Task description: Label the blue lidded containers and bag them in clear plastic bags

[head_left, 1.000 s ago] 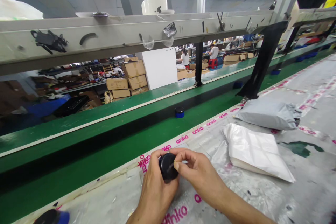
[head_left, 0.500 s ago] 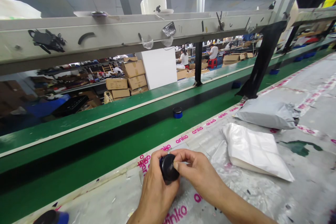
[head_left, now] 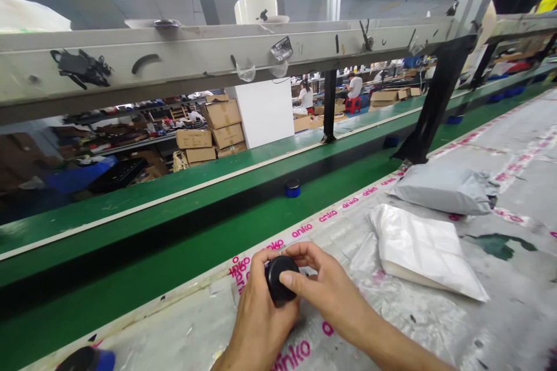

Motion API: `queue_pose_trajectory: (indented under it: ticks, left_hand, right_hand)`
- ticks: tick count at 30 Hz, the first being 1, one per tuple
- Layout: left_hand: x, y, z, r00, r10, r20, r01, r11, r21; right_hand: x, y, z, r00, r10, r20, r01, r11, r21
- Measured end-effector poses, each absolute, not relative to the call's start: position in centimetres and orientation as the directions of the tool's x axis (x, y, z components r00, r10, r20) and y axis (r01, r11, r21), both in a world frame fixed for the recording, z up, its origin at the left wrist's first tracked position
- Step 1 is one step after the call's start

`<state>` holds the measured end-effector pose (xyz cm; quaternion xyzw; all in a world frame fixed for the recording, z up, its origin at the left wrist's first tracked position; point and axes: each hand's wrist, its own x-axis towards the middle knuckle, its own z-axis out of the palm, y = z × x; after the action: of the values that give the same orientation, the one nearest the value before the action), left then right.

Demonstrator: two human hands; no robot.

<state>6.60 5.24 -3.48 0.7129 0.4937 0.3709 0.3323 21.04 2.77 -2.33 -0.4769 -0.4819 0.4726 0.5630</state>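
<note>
My left hand (head_left: pixel 261 307) is wrapped round a black-lidded jar (head_left: pixel 278 278), holding it tilted so that the lid's round top faces me. Most of the jar's side is hidden by the fingers. My right hand (head_left: pixel 324 284) is closed on it from the right: the thumb presses on the lid's face, and the fingers bend round its far edge. Both hands are above the plastic-covered table (head_left: pixel 348 313). A blue jar with a black lid (head_left: pixel 292 188) sits on the green conveyor belt (head_left: pixel 243 223) beyond them. Another blue jar with a black lid (head_left: pixel 89 359) is at the lower left, partly cut off.
To the right lie a white plastic packet (head_left: pixel 424 249) and a grey plastic bag (head_left: pixel 444 188). A pale beam (head_left: pixel 195 52) spans above the belt, on black posts (head_left: pixel 429 107). Cardboard boxes (head_left: pixel 221 122) and two seated people (head_left: pixel 354 87) are in the background.
My right thumb has moved left from the lid's edge onto its face. The jar on the belt has shifted slightly left and nearer. My left hand keeps its hold.
</note>
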Motion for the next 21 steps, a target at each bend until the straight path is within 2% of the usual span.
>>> queue_pose_trajectory:
  ticks: [7, 12, 18, 21]
  left_hand:
    - [6.6, 5.3, -3.9, 0.228, 0.952, 0.204, 0.457, -0.29, 0.841]
    - [6.7, 5.1, -3.5, 0.23, 0.957, 0.179, 0.456, -0.268, 0.849]
    - [7.0, 4.7, -3.0, 0.24, 0.959, 0.151, 0.391, -0.238, 0.889]
    - [6.9, 4.6, -2.8, 0.25, 0.958, 0.144, 0.335, -0.225, 0.915]
  right_hand:
    - [21.4, 3.3, -2.6, 0.077, 0.99, 0.121, -0.045, 0.125, -0.991]
    - [21.4, 3.2, -2.5, 0.086, 0.993, 0.076, -0.12, 0.086, -0.989]
    - [21.1, 2.9, -2.5, 0.119, 0.983, 0.14, 0.019, 0.139, -0.99]
    - [21.3, 3.3, -2.7, 0.105, 0.99, 0.089, -0.071, 0.097, -0.993]
